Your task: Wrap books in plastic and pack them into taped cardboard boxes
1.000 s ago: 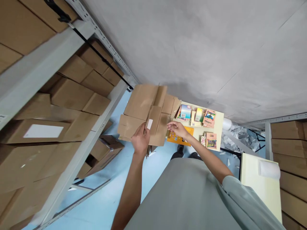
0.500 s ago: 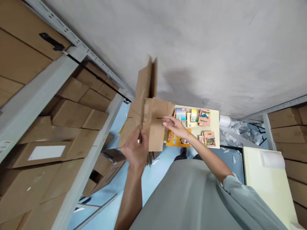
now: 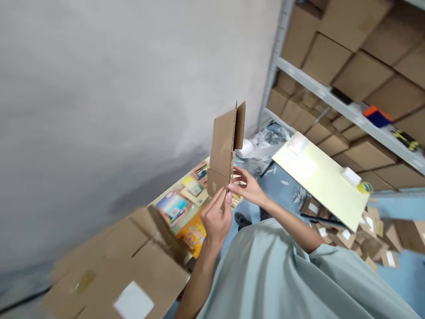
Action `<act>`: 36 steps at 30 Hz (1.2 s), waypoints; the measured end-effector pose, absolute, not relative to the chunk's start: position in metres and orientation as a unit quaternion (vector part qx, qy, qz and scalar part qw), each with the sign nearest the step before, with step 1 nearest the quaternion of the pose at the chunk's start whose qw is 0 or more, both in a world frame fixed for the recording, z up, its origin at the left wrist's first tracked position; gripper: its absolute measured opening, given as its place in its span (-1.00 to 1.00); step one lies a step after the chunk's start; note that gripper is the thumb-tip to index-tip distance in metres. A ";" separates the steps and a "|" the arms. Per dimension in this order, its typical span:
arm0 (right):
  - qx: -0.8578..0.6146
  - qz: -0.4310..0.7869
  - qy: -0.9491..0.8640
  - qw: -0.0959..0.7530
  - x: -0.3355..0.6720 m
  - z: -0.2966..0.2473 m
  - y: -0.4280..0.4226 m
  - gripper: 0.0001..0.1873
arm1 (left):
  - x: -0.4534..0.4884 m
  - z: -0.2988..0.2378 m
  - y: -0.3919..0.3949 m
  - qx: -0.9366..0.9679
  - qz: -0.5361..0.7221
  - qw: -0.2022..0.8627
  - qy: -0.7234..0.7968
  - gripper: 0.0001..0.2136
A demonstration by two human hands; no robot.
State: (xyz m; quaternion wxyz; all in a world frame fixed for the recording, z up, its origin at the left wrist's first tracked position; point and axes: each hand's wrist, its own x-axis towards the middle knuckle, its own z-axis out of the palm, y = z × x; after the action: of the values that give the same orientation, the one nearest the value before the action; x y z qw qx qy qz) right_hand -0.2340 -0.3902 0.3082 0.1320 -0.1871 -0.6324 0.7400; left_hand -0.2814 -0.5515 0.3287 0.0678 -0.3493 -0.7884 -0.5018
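Observation:
A folded, partly opened cardboard box [image 3: 223,141] stands upright in front of me, its flaps pointing up. My left hand [image 3: 217,217] pinches its lower edge between thumb and fingers. At the same edge, on the right side, my right hand [image 3: 249,188] has its thumb and fingertips on the cardboard. Behind and below the box lie a blue-covered booklet [image 3: 173,207], a yellow one [image 3: 192,186] and an orange book [image 3: 191,234]. The box hides part of these items.
A large cardboard piece [image 3: 113,257] with a white label fills the lower left. To the right stand a cream table [image 3: 318,181] and shelves of cartons [image 3: 327,57]. Small boxes [image 3: 368,239] lie on the blue floor. A wall [image 3: 133,88] rises ahead.
My view has swung right. The box has moved away from the larger cardboard, now at lower left, and my right hand, apart from its fingers before, has closed in on the box edge.

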 end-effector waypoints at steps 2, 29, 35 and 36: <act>-0.247 0.723 -0.618 0.184 -0.198 0.307 -0.357 -0.07 | -0.269 0.325 -0.508 -0.399 -0.507 0.021 -0.764 -0.70; -0.572 0.555 -0.457 0.394 0.148 0.265 -0.070 -0.57 | -0.032 0.273 -0.083 -0.465 -0.395 -0.449 -0.653 -0.51; -0.592 0.581 -0.385 0.406 0.158 0.267 -0.056 -0.65 | -0.068 0.260 -0.037 -0.459 -0.385 -0.478 -0.643 -0.55; -0.601 0.583 -0.366 0.406 0.159 0.267 -0.056 -0.65 | -0.076 0.259 -0.030 -0.458 -0.384 -0.480 -0.642 -0.56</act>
State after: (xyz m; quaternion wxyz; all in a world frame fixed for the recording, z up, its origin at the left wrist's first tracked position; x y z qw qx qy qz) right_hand 0.1586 -0.0557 0.2669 0.4059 -0.6013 -0.3660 0.5828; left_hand -0.0759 -0.0303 0.2592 -0.4797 -0.4576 -0.6425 -0.3844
